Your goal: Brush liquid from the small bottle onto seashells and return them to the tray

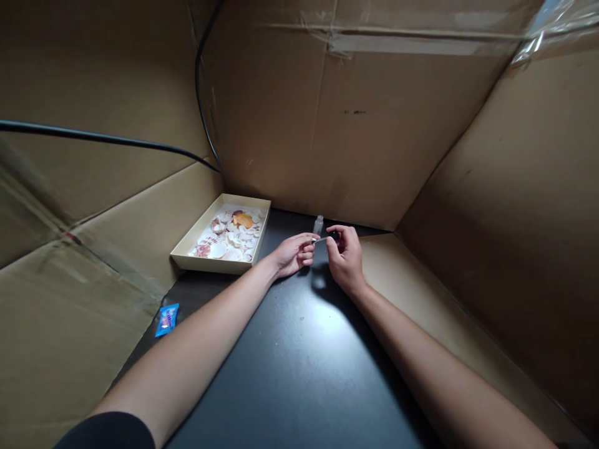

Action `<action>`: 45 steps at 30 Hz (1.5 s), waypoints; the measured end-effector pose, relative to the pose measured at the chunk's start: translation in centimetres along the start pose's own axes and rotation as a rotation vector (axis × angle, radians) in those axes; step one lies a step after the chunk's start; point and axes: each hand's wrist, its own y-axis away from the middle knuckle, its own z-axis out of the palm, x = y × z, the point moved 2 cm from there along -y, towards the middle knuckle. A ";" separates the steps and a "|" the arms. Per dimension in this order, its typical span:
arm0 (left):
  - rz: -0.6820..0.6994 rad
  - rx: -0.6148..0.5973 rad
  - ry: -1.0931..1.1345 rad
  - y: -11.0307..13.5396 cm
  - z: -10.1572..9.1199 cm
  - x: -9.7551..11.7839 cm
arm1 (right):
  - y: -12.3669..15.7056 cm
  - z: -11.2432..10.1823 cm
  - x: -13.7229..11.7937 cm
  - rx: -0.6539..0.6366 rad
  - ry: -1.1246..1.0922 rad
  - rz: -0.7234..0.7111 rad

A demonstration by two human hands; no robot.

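Note:
My right hand [346, 254] is closed on a dropper [321, 239] with a black top and a thin clear stem that points left. Facing it, my left hand [294, 254] pinches something small and pale at its fingertips, too small to make out. The stem's tip meets or nearly meets those fingertips. Just behind both hands, a small clear bottle [319, 224] stands upright on the dark table [290, 362], its mouth uncovered.
A cream shallow box [215, 267] of seashells [234, 237] sits at the back left. Near the left edge lies a blue wrapped packet [167, 319]. Cardboard walls [355, 125] enclose the table, and a black cable [107, 137] runs along the left.

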 end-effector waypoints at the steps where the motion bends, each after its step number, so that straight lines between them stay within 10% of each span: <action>1: -0.003 0.002 0.008 0.0 0.0 0.0 | 0.0 0.0 0.0 -0.007 0.003 0.001; 45: 0.092 0.135 -0.082 0.4 0.5 0.0 | -0.2 -0.1 0.5 0.001 0.060 0.041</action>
